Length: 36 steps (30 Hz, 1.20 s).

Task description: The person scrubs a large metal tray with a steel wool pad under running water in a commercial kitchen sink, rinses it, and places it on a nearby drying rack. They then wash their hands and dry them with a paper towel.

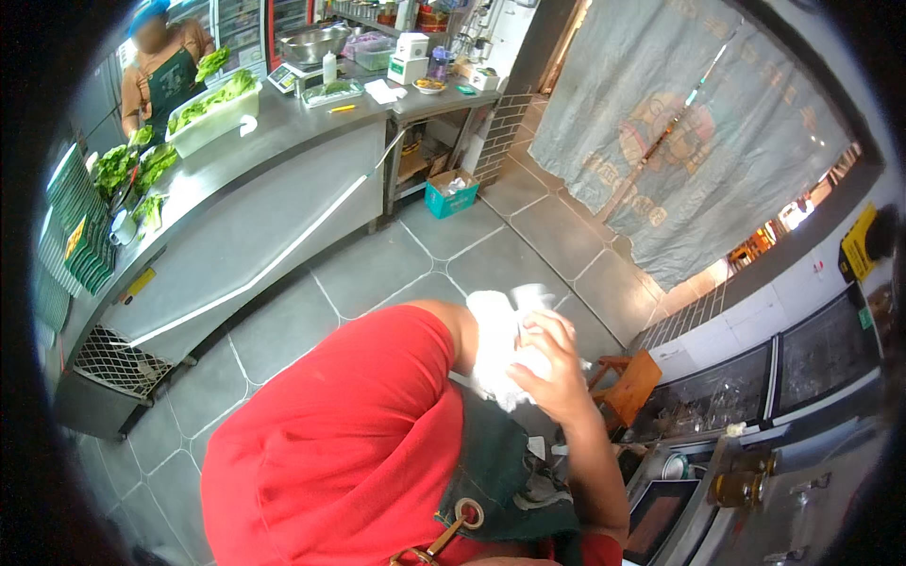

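My right hand (548,357) is curled around a bunched white cloth or paper (495,347) in front of my chest. The white material is overexposed, and its upper end is blurred. My left arm in a red sleeve (340,403) reaches forward, and its bare forearm (456,332) runs in behind the white material. The left hand itself is hidden there, so its fingers cannot be made out. Below my hands hangs a dark green apron (495,474) with a metal eyelet and a strap hook.
A steel counter (276,134) curves along the left, bearing a white tub (212,127) of lettuce. Behind it a co-worker (166,71) handles leaves. A teal box (451,194) sits on the tiled floor, a grey curtain (679,127) hangs ahead, and a wooden chair (630,385) stands right.
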### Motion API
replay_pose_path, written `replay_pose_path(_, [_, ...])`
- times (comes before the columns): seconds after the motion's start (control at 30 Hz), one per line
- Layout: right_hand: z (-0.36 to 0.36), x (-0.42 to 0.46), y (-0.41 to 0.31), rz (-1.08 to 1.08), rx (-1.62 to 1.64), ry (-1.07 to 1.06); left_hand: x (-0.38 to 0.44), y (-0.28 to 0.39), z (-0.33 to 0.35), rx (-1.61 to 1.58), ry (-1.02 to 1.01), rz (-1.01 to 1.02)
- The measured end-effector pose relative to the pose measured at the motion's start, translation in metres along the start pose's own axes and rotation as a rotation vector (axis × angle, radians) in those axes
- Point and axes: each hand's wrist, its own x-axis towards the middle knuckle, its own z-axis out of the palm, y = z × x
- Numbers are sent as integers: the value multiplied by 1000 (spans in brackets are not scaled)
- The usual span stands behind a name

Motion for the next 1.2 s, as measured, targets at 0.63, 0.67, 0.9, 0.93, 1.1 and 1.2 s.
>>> replay_pose_path(0.63, [2, 42, -12, 342, -2, -516, -28, 8, 4, -164, -27, 71])
replay_pose_path(0.67, [0, 37, -10, 305, 28, -477, -25, 11, 5, -158, -5, 119])
replay_pose_path(0.9, [-40, -17, 22, 349, -167, -350, -68, -10, 4, -230, 627, 593])
replay_pose_path(0.93, [-58, -39, 40, 448, -222, -286, -87, -1, -44, -303, 118, 59])
replay_pose_path(1.1, [-83, -30, 20, 668, 209, 158, -110, -8, -78, -1524, 527, -117])
replay_pose_path(1.2, [-53, 1, 8, 408, -454, -219, -89, 16, -83, -2271, 480, 373])
